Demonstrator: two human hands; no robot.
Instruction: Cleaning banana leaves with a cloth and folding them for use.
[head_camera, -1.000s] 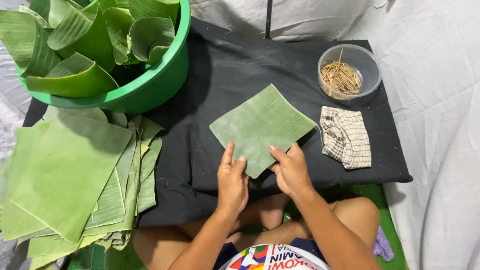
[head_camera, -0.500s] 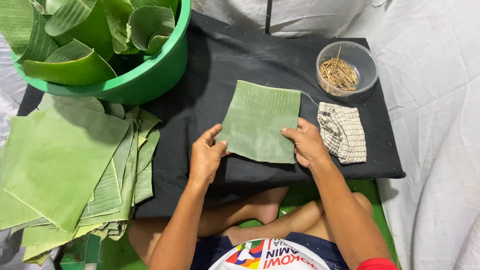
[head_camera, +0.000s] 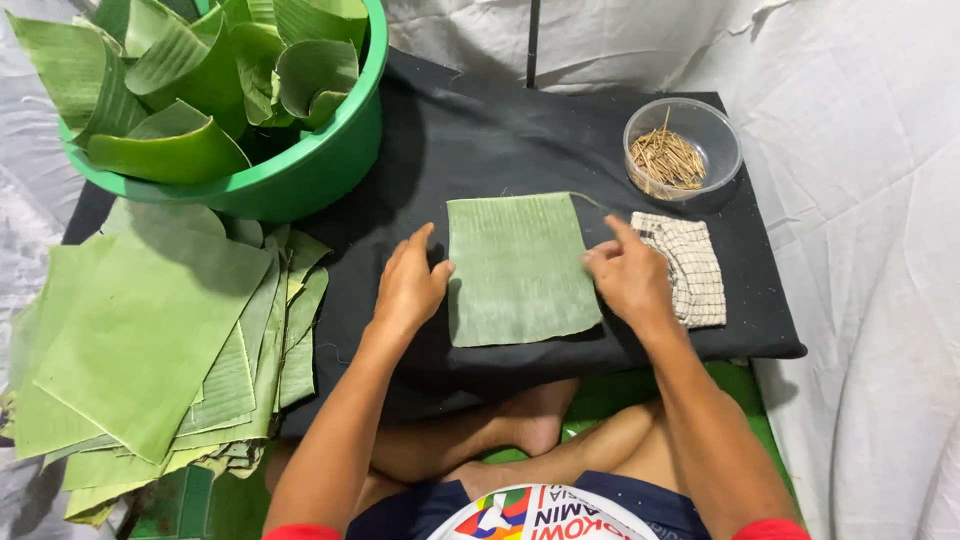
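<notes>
A square piece of green banana leaf lies flat on a black cloth-covered board, its sides square to me. My left hand rests at the leaf's left edge, thumb touching it, fingers apart. My right hand rests at the leaf's right edge with the fingertips on it. Neither hand grips anything.
A folded checked cloth lies just right of my right hand. Behind it stands a clear bowl of thin wooden sticks. A green basin of curled leaf pieces stands at the back left. A stack of flat leaves lies at the left.
The leaf piece has been turned from a diamond position to lie square. My hands have moved from its near corner out to its left and right edges.
</notes>
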